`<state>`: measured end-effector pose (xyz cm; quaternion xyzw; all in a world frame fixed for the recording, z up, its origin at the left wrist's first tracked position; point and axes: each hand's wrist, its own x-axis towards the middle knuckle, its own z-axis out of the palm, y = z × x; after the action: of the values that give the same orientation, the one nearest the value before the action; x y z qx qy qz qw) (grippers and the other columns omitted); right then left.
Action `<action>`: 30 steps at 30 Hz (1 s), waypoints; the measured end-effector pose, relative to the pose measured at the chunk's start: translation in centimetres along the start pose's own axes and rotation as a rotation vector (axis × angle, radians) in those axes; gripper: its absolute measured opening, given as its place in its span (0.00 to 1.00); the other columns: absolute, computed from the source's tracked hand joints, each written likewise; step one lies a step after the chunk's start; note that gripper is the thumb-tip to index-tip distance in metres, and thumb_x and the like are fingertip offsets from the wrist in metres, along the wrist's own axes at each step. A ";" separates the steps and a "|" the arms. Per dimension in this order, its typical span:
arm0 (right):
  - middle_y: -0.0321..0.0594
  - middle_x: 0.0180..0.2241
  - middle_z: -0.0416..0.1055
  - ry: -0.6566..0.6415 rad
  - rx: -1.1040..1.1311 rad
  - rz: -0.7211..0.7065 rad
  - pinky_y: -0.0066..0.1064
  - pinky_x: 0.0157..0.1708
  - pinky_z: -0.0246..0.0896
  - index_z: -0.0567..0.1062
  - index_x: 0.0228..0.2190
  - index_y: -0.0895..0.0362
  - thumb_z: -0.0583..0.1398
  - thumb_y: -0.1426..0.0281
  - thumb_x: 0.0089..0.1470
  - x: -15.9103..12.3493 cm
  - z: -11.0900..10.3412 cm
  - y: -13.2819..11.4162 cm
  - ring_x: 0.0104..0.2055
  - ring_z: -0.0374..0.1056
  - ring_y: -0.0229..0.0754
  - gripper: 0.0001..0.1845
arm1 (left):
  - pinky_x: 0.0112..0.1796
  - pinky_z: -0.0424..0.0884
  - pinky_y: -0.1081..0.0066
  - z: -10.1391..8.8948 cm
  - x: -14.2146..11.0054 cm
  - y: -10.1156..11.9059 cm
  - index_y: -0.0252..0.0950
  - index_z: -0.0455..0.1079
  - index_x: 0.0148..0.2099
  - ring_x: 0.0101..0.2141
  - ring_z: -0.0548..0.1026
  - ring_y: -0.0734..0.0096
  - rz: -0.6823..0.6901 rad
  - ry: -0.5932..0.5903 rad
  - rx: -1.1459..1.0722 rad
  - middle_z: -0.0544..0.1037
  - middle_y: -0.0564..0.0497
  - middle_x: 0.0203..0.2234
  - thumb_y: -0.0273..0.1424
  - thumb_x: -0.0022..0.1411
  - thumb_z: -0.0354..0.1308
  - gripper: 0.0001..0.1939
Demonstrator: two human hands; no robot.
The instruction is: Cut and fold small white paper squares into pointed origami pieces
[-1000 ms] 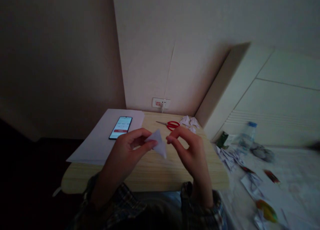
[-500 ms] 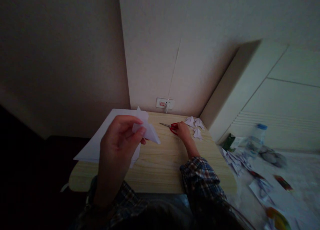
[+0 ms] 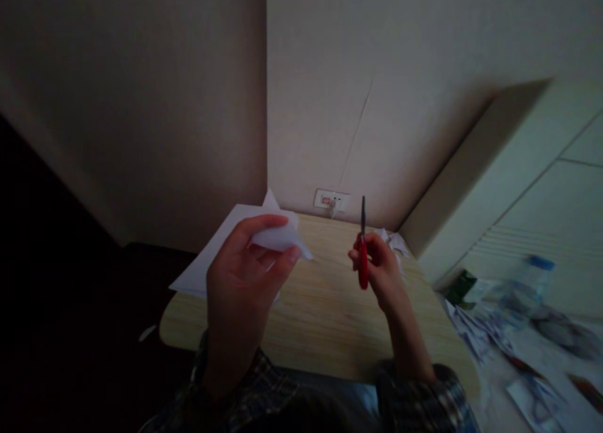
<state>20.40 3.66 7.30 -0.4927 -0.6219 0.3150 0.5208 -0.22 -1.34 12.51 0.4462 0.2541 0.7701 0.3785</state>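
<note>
A piece of folded white paper [image 3: 273, 235] is held in my left hand [image 3: 247, 273], between thumb and fingers, above the left part of the wooden table. One pointed corner sticks up and another points right. My right hand [image 3: 382, 271] grips red-handled scissors [image 3: 363, 257] by the handles, raised over the table with the narrow blades pointing up. The blades appear edge-on, so whether they are parted I cannot tell. Behind the right hand lie small folded white paper pieces [image 3: 398, 243], partly hidden by it.
A stack of white sheets [image 3: 207, 260] lies on the table's [image 3: 320, 323] left side. A wall socket [image 3: 332, 199] with a plug is just behind the table. To the right, a clear bottle with a blue cap [image 3: 541, 263] stands among scattered papers [image 3: 475, 329].
My right hand has lifted the scissors off the table and turned their blades upward. My left hand's grip on the folded paper has shifted, thumb lower. The view has swung left.
</note>
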 end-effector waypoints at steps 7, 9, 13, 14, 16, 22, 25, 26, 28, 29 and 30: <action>0.31 0.21 0.61 -0.268 0.304 -0.012 0.28 0.15 0.58 0.65 0.29 0.52 0.53 0.34 0.53 -5.3 4.3 -3.4 0.19 0.59 0.37 0.32 | 0.35 0.81 0.78 -0.1 0.1 -0.1 0.42 0.81 0.42 0.31 0.83 0.73 -0.044 0.032 0.044 0.84 0.57 0.30 0.20 0.51 0.72 0.17; 0.35 0.25 0.63 -0.354 0.307 -0.027 0.31 0.21 0.63 0.67 0.30 0.52 0.52 0.33 0.52 -5.9 4.3 -3.8 0.23 0.60 0.39 0.34 | 0.35 0.81 0.79 -0.2 0.2 -0.1 0.41 0.81 0.41 0.31 0.83 0.74 -0.064 0.030 0.023 0.84 0.57 0.31 0.18 0.50 0.71 0.17; 0.36 0.28 0.63 -0.552 0.229 -0.042 0.33 0.28 0.63 0.68 0.31 0.51 0.53 0.36 0.55 -6.8 2.9 -5.0 0.27 0.59 0.41 0.31 | 0.33 0.80 0.81 -0.2 0.2 -0.1 0.42 0.81 0.40 0.30 0.82 0.76 -0.105 -0.004 0.036 0.83 0.58 0.30 0.16 0.49 0.69 0.19; 0.36 0.29 0.63 -0.550 0.211 -0.024 0.33 0.28 0.63 0.68 0.31 0.51 0.52 0.36 0.56 -6.9 2.5 -5.3 0.28 0.60 0.41 0.30 | 0.33 0.80 0.80 -0.1 0.2 -0.1 0.42 0.81 0.40 0.30 0.82 0.75 -0.115 -0.014 0.045 0.83 0.58 0.29 0.16 0.49 0.69 0.19; 0.36 0.29 0.64 -0.517 0.163 0.017 0.33 0.28 0.63 0.67 0.30 0.51 0.51 0.36 0.57 -7.2 2.0 -6.1 0.28 0.61 0.42 0.30 | 0.33 0.80 0.78 -0.1 0.0 -0.2 0.43 0.80 0.41 0.31 0.82 0.73 -0.126 -0.028 0.063 0.83 0.57 0.29 0.16 0.49 0.68 0.19; 0.34 0.25 0.64 -0.449 0.025 0.039 0.33 0.25 0.56 0.65 0.27 0.51 0.51 0.35 0.56 -7.2 1.8 -7.7 0.26 0.61 0.41 0.32 | 0.32 0.79 0.80 0.0 -0.2 -0.1 0.42 0.79 0.42 0.30 0.81 0.75 -0.114 -0.064 0.061 0.83 0.57 0.29 0.15 0.47 0.68 0.21; 0.33 0.24 0.64 -0.476 -0.007 0.055 0.33 0.26 0.54 0.66 0.27 0.52 0.50 0.34 0.55 -7.1 1.7 -7.8 0.26 0.60 0.40 0.34 | 0.31 0.78 0.82 0.1 -0.1 0.0 0.40 0.77 0.42 0.29 0.80 0.77 -0.105 -0.076 0.061 0.81 0.57 0.29 0.14 0.47 0.67 0.21; 0.33 0.25 0.63 -0.482 -0.017 0.070 0.33 0.27 0.54 0.66 0.27 0.53 0.49 0.34 0.56 -7.1 1.6 -7.8 0.26 0.59 0.40 0.34 | 0.31 0.77 0.82 0.1 -0.1 0.0 0.39 0.76 0.41 0.29 0.80 0.77 -0.100 -0.079 0.068 0.81 0.58 0.29 0.14 0.47 0.67 0.20; 0.32 0.25 0.62 -0.473 -0.028 0.103 0.33 0.28 0.53 0.66 0.28 0.53 0.49 0.35 0.57 -7.1 1.5 -7.8 0.27 0.58 0.40 0.34 | 0.30 0.77 0.81 0.1 -0.2 0.0 0.39 0.75 0.41 0.29 0.79 0.78 -0.085 -0.090 0.091 0.80 0.58 0.30 0.15 0.48 0.67 0.19; 0.33 0.26 0.62 -0.467 -0.030 0.124 0.33 0.29 0.53 0.66 0.28 0.53 0.49 0.35 0.58 -7.1 1.5 -7.9 0.28 0.58 0.40 0.34 | 0.31 0.77 0.81 0.1 -0.2 0.0 0.39 0.74 0.41 0.29 0.79 0.78 -0.076 -0.099 0.106 0.79 0.58 0.31 0.16 0.49 0.68 0.18; 0.33 0.26 0.62 -0.474 -0.023 0.139 0.33 0.29 0.53 0.65 0.28 0.53 0.49 0.35 0.57 -7.1 1.4 -8.0 0.28 0.58 0.40 0.34 | 0.32 0.77 0.81 0.1 -0.3 0.0 0.39 0.74 0.41 0.30 0.79 0.78 -0.071 -0.111 0.123 0.79 0.58 0.31 0.16 0.50 0.68 0.18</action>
<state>16.58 -5.34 11.80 -0.4525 -0.6949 0.4499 0.3317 -0.04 -1.53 12.44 0.5012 0.2953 0.7133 0.3910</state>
